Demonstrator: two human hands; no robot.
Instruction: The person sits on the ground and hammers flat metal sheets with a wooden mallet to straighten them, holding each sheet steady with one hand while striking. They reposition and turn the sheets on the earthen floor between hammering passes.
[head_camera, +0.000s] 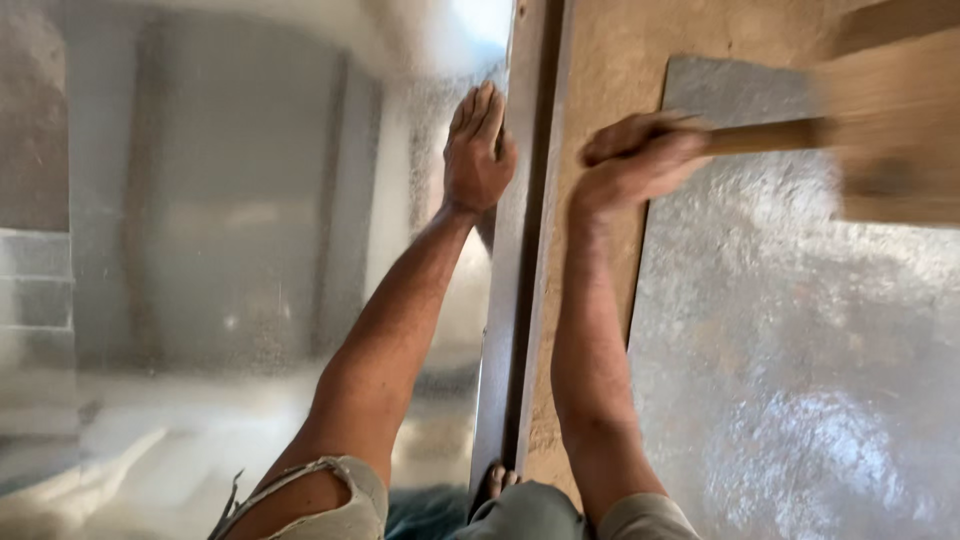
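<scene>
While the left hand (478, 150) presses flat on the metal sheet (240, 250), the right hand (640, 160) grips a wooden mallet (880, 130).

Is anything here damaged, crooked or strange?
Nothing clearly damaged. The wooden mallet in the right hand is motion-blurred. The left hand presses flat on the galvanized sheet beside the metal bar.

My left arm reaches straight out, and my left hand (478, 150) lies flat with the fingers together and stretched. My right arm runs out beside it, and my right hand (640, 160) is curled into a tight fist, knuckles up.
</scene>
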